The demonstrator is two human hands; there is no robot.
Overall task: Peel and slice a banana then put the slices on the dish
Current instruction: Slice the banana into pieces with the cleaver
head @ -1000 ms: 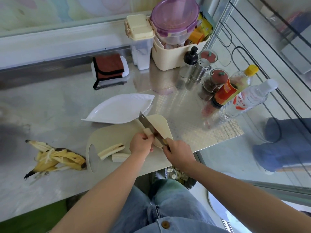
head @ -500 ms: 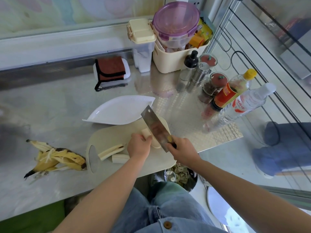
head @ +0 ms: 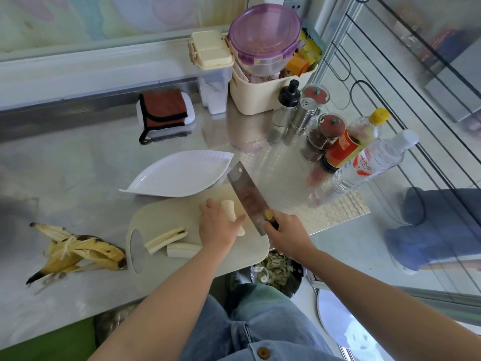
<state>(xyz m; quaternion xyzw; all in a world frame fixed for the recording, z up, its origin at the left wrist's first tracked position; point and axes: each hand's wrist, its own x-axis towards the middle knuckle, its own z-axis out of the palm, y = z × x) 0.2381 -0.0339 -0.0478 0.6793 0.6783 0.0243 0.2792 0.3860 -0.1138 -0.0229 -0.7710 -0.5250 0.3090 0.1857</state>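
Two hands work over the cutting board [head: 161,217]; the left hand [head: 217,227] pins a peeled banana piece [head: 229,208] to the board, fingers curled over it; the right hand [head: 285,231] is wrapped round the handle of the cleaver [head: 247,196], whose blade is tilted just right of that piece; two banana strips [head: 166,239] lie near the board's left end; the white dish [head: 179,173] sits at the board's far edge; the banana peel [head: 78,252] lies left of the board; the blade's gold sticker and the labels on the yellow-capped bottle [head: 351,142] and the clear bottle [head: 369,165] are too small to read
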